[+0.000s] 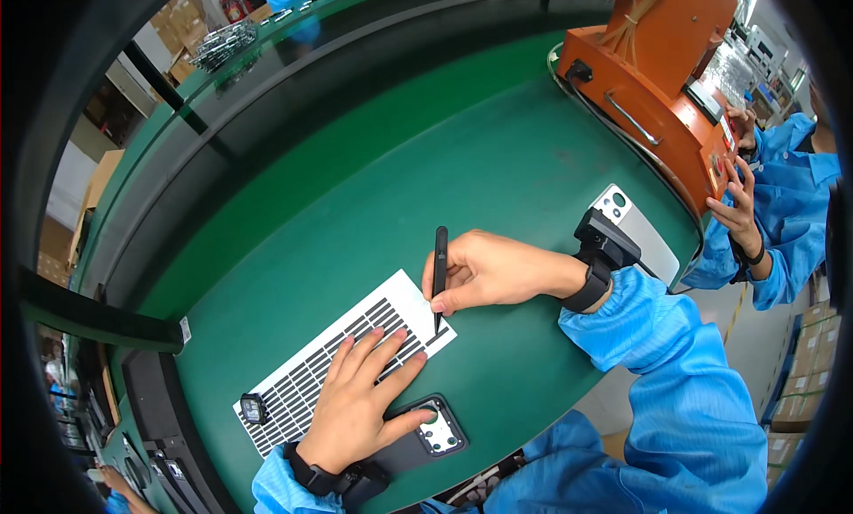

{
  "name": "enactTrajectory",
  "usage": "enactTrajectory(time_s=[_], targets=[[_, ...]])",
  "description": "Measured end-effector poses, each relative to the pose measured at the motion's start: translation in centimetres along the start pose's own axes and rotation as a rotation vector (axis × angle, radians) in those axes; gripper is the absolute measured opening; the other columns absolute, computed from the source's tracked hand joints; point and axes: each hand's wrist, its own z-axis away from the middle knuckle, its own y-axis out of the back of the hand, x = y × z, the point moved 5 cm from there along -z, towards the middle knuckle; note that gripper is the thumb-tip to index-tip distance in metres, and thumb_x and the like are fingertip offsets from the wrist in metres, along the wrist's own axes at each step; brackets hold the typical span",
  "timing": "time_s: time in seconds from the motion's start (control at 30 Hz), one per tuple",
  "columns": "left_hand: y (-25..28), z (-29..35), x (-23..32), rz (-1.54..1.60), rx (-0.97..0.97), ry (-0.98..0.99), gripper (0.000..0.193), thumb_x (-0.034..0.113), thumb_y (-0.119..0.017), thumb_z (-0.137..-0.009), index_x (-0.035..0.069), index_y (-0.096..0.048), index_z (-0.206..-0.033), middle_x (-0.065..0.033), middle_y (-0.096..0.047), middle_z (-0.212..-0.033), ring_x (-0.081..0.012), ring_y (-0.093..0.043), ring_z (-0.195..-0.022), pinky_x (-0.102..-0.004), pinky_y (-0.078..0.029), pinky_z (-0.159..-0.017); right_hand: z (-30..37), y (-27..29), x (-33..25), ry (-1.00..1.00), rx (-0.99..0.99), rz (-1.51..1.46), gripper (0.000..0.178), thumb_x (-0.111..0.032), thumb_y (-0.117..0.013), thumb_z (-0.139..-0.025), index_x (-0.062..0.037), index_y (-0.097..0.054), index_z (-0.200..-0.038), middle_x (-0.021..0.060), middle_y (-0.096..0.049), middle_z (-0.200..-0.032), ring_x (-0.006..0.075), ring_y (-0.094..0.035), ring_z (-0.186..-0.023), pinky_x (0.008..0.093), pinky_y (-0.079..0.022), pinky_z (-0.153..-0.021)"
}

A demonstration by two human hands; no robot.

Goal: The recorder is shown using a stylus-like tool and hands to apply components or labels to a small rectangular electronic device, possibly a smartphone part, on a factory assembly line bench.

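Note:
My right hand grips a pair of black tweezers held nearly upright. Their tips meet the right end of a white sheet lined with rows of dark adhesive strips. Across that sheet my left hand lies flat with its fingers spread, and its thumb reaches over a dark phone back cover with a silver camera area. The hand and wrist hide part of the cover and sheet. Beyond my right wrist lies a silver phone back cover, partly behind the black wrist device.
An orange machine with cables stands at the far right of the green table. A co-worker's hands touch its front. A small black square device is at the sheet's left end. A black frame borders the left side.

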Motion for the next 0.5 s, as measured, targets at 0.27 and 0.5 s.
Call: enactTrajectory(time_s=[0.27, 0.5], targets=[[-0.01, 0.16, 0.03, 0.031, 0.003, 0.006, 0.062, 0.040, -0.074, -0.073, 0.013, -0.059, -0.126, -0.0129, -0.045, -0.139, -0.0361, -0.037, -0.131, -0.0532, -0.026, -0.109, -0.25, -0.33, 0.69, 0.002, -0.008, -0.086, 0.018, -0.014, -0.069, -0.086, 0.0013, -0.062, -0.095, 0.0056, -0.065, -0.087, 0.0110, -0.062, -0.082, 0.0251, -0.051, -0.079], [-0.08, 0.08, 0.07, 0.031, 0.001, 0.017, 0.062, 0.039, -0.075, -0.072, 0.014, -0.059, -0.126, -0.0128, -0.045, -0.139, -0.0362, -0.037, -0.131, -0.0535, -0.025, -0.109, -0.19, -0.12, 0.07, -0.010, -0.031, 0.013, 0.019, -0.014, -0.069, -0.086, 0.0010, -0.062, -0.095, 0.0049, -0.065, -0.083, 0.0096, -0.061, -0.078, 0.0240, -0.050, -0.071]])
